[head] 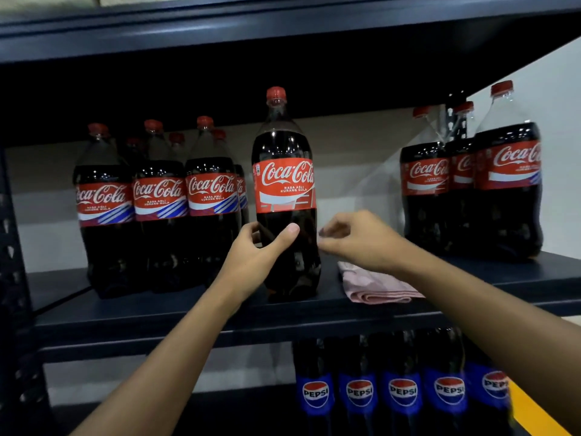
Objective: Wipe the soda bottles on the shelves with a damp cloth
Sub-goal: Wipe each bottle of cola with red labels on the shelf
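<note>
On shelf (188,313), left hand (251,259) grips upright bottle (284,184).

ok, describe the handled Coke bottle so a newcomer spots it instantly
Find the dark shelf of Coca-Cola bottles above the Pepsi row. Between the left cluster and the right cluster, one Coca-Cola bottle stands alone. Only it is gripped by the left hand, pink cloth beside it.

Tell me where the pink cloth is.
In the head view, the folded pink cloth lies on the dark metal shelf, right of centre, just right of the front cola bottle with red cap that the left hand grips, below the right hand.
</note>
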Demonstrator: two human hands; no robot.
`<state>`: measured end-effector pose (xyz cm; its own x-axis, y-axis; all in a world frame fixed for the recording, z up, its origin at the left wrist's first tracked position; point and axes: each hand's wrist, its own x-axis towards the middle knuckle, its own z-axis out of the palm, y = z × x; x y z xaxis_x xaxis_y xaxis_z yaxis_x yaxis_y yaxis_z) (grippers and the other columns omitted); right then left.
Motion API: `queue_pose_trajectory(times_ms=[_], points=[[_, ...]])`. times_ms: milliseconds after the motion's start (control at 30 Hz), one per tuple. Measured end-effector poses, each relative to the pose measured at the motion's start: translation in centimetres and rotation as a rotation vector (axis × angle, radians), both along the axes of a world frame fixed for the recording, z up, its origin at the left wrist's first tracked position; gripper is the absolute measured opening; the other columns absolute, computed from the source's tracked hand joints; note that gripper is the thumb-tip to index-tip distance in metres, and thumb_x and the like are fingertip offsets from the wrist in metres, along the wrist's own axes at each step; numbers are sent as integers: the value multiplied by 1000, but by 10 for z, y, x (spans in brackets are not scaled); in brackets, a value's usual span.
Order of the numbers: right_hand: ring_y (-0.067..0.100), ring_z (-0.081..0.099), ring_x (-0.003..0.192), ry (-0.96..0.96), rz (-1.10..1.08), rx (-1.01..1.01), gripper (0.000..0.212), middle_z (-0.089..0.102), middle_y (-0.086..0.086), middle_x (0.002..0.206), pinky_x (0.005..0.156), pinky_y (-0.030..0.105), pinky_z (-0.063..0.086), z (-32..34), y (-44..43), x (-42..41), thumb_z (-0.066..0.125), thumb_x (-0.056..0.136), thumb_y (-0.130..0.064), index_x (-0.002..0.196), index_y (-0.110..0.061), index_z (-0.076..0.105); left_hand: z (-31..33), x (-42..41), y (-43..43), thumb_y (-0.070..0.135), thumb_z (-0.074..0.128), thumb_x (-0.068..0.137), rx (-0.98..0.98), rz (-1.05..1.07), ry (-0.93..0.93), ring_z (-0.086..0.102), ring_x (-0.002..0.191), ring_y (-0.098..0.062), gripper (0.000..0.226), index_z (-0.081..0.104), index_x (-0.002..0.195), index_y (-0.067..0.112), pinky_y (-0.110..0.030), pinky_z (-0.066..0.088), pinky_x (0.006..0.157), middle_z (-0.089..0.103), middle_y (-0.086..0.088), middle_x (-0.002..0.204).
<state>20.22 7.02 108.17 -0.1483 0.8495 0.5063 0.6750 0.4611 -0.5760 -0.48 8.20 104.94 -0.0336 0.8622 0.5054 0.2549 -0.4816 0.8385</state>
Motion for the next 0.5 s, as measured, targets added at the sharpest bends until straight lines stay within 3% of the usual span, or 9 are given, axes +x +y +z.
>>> queue_pose_trajectory(times_ms=[100, 200, 267, 333, 367, 400, 433, 467, 500], points=[[19, 66, 97, -203, -128, -132, 22, 73, 3, 106, 84, 30, 51, -11, 12, 8, 68, 93, -37, 104, -17, 70, -1, 0, -3, 74, 74, 67, 8, -25, -5, 63, 119, -10, 71, 54, 123, 33, -24, 52, 90, 64, 14, 120], [30, 60, 120, -433, -282, -279, 58, 66, 7, 133, 104, 41, 46, -24, 18, 6, 55, 92, -64, 124, -17, 66, -2, 1, -3, 67, 74, 78, 13, -39, -17, 61, 116, -8, 60, 54, 122, 32, -17, 48, 81, 62, 15, 119], [31, 58, 126, -497, -305, -409, 68, 64, 3, 137, 109, 42, 43, -25, 18, 5, 45, 88, -72, 128, -21, 67, -3, 1, -3, 64, 74, 83, 11, -52, -17, 59, 113, -5, 46, 55, 114, 36, -15, 44, 76, 61, 17, 117], [25, 68, 101, -443, -269, -482, 57, 76, -6, 95, 102, 38, 49, -25, 18, 5, 42, 89, -64, 93, -20, 77, -3, 0, -2, 62, 74, 85, 8, -67, -24, 58, 110, -2, 38, 54, 107, 37, -15, 44, 75, 60, 17, 116], [23, 68, 85, -416, -235, -496, 54, 73, -5, 72, 98, 35, 51, -23, 18, 5, 40, 92, -56, 71, -17, 72, -3, 0, -2, 61, 74, 86, 10, -73, -27, 58, 110, -1, 38, 54, 108, 37, -15, 44, 75, 60, 17, 116], [24, 66, 78, -418, -215, -508, 55, 70, -3, 63, 97, 35, 52, -22, 16, 4, 38, 95, -49, 61, -16, 67, -4, 0, -2, 61, 74, 86, 11, -80, -33, 58, 111, -2, 41, 55, 112, 37, -16, 45, 76, 61, 16, 117], [25, 66, 80, -435, -197, -515, 56, 72, 1, 69, 102, 36, 51, -21, 15, 3, 36, 99, -44, 63, -17, 69, -4, 0, -2, 62, 74, 85, 8, -82, -39, 60, 113, -5, 46, 55, 117, 35, -17, 46, 77, 62, 15, 119], [27, 67, 94, -460, -195, -518, 55, 76, 9, 90, 108, 38, 47, -20, 15, 2, 32, 103, -40, 81, -16, 77, -4, 0, -2, 63, 74, 84, 7, -86, -48, 60, 116, -7, 49, 55, 120, 35, -18, 47, 78, 62, 14, 120], [30, 63, 116, -494, -215, -511, 53, 71, 15, 123, 114, 38, 40, -20, 19, 3, 29, 106, -38, 114, -14, 75, -4, 0, -2, 64, 74, 83, 4, -84, -47, 60, 117, -8, 50, 55, 119, 35, -18, 47, 79, 62, 14, 121]])
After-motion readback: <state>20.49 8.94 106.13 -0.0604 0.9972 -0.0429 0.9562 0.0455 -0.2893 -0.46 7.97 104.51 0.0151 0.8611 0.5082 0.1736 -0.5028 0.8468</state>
